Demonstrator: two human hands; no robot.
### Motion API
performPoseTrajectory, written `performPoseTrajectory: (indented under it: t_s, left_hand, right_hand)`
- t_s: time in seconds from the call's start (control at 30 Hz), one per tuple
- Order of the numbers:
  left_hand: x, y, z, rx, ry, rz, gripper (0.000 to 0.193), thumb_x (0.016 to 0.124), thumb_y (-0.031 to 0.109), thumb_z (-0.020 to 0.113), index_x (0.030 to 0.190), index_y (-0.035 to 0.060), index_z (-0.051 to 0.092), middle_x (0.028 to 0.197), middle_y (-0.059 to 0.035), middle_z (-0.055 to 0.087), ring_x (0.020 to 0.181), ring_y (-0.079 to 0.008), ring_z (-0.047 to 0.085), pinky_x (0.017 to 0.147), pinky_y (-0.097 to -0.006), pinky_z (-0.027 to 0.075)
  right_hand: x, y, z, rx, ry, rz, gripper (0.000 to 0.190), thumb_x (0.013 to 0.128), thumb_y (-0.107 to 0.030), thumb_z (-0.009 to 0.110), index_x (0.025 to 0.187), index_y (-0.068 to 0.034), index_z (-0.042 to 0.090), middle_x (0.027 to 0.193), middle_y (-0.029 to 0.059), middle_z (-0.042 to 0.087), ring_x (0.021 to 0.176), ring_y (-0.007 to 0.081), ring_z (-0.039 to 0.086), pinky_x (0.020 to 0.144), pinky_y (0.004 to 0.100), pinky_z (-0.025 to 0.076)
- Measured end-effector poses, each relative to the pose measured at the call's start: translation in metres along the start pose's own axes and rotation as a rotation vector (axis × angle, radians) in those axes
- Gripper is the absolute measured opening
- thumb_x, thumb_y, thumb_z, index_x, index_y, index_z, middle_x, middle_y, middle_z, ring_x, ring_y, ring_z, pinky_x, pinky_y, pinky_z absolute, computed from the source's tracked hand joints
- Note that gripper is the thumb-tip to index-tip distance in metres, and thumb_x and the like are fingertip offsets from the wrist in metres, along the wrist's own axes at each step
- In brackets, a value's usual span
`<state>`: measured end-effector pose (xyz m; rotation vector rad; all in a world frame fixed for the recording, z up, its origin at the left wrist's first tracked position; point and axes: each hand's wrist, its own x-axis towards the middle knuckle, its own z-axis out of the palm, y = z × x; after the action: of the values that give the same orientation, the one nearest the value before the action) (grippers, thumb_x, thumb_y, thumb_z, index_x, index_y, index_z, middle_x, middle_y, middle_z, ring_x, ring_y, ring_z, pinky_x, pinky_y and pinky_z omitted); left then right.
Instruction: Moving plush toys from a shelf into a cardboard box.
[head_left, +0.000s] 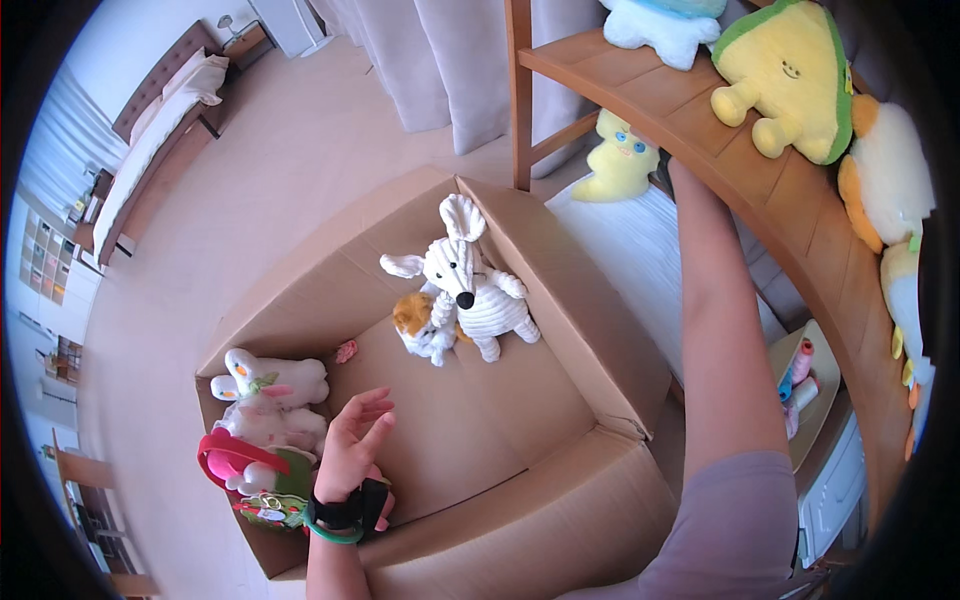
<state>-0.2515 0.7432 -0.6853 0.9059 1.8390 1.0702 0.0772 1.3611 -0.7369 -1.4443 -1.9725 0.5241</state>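
My left hand (354, 442), with a black wrist strap and a green band, hovers over the left part of a cardboard box (600, 322), fingers apart and holding nothing. My right arm reaches under a curved wooden shelf; the hand is mostly hidden behind the shelf edge, beside a yellow plush toy (621, 161) with blue eyes that stands on a white surface. Whether it grips the toy cannot be told. In the box, a white corduroy plush dog (491, 307) leans on the far wall beside an orange-and-white plush (420, 330). White plush ducks (289, 379) and a red-handled item (240, 465) lie at the left.
The curved wooden shelf (750, 161) on the right carries a yellow-green triangular plush (795, 82) and several others. Below it, a tray (814, 390) holds thread spools. A wooden post (519, 97) rises behind the box, near grey curtains (442, 67). A bed (150, 157) stands far left.
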Motion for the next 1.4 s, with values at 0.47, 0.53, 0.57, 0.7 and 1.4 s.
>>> performPoseTrajectory:
  t_s: [0.47,0.53,0.57,0.7,1.4]
  left_hand:
    - [0.003,0.002,0.005,0.025,0.012,0.015,0.034,0.084,0.014,0.059,0.113,-0.0002,0.051,0.101,-0.0099,0.059,0.097,-0.0157,0.054,0.085,-0.0286,0.042]
    - [0.002,0.001,0.005,0.033,0.009,0.046,0.034,0.083,0.014,0.06,0.113,-0.0005,0.051,0.1,-0.0101,0.059,0.096,-0.016,0.054,0.084,-0.0288,0.043]
    - [0.0,0.001,0.006,0.049,0.01,0.076,0.034,0.083,0.015,0.06,0.112,-0.0009,0.051,0.099,-0.0103,0.059,0.095,-0.0164,0.055,0.084,-0.029,0.043]
    - [-0.001,-0.003,0.005,0.056,0.01,0.124,0.034,0.082,0.015,0.061,0.111,-0.0012,0.052,0.097,-0.0104,0.06,0.094,-0.0165,0.056,0.083,-0.0288,0.044]
    - [-0.006,0.002,-0.011,-0.057,0.154,0.47,0.071,0.07,0.028,0.073,0.128,0.008,0.038,0.111,-0.0153,0.053,0.101,-0.0238,0.051,0.086,-0.0352,0.043]
  right_hand:
    - [-0.081,-0.021,0.004,-0.185,0.008,-0.045,0.061,0.067,-0.018,0.072,0.117,0.0,0.044,0.112,0.0172,0.053,0.103,0.0286,0.052,0.089,0.0349,0.04]
    - [-0.105,-0.015,-0.015,-0.223,0.015,-0.062,0.061,0.066,-0.018,0.072,0.117,0.0,0.045,0.111,0.0173,0.053,0.103,0.0287,0.052,0.089,0.0349,0.04]
    - [-0.114,-0.02,-0.023,-0.24,0.02,-0.074,0.061,0.066,-0.018,0.072,0.117,0.0,0.045,0.111,0.0173,0.053,0.103,0.0287,0.052,0.089,0.0349,0.04]
    - [-0.174,-0.069,-0.015,-0.31,0.028,-0.138,0.061,0.065,-0.018,0.072,0.117,0.0,0.045,0.111,0.0175,0.053,0.103,0.0289,0.052,0.088,0.0348,0.04]
    - [-0.366,-0.38,-0.161,-0.302,0.031,-0.728,0.044,0.059,-0.011,0.068,0.094,-0.004,0.044,0.083,0.0158,0.057,0.083,0.0345,0.055,0.073,0.0418,0.042]
